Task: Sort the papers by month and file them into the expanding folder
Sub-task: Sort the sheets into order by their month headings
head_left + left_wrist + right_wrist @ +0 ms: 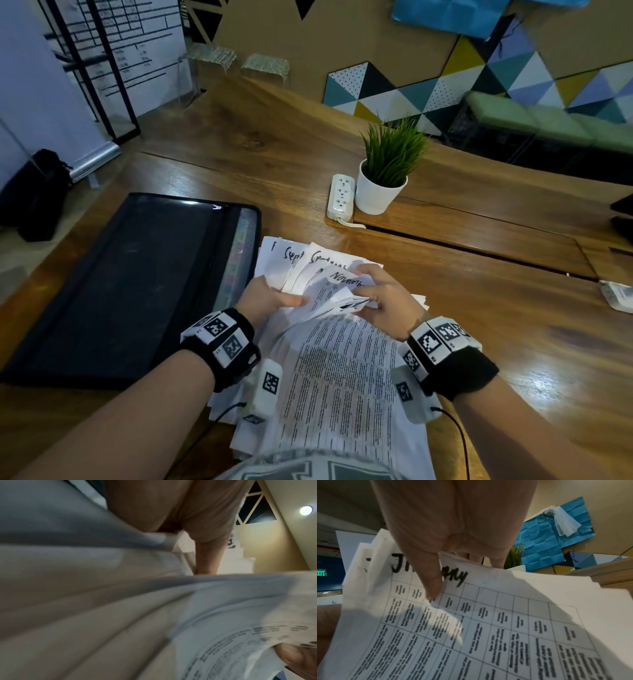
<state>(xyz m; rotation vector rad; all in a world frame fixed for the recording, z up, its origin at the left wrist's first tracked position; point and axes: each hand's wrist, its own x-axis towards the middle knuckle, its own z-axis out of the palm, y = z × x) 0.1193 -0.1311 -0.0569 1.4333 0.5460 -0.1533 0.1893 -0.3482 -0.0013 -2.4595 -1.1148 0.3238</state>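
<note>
A fanned stack of white printed papers [342,370] lies on the wooden table in front of me, with handwritten months such as "Sept" and "November" on their top edges. My left hand [274,298] holds the fanned sheets on the left, thumb on top. My right hand [380,298] pinches the lifted top edges of a few sheets. In the right wrist view my thumb [433,586] presses on a table-printed sheet [488,628] headed with a month starting with "J". The black mesh expanding folder [137,284] lies flat to the left, its coloured pockets facing the papers.
A white power strip [340,197] and a potted green plant [387,171] stand beyond the papers. A small white packet [618,294] lies at the table's right edge. A black bag [37,195] sits on the floor at the left.
</note>
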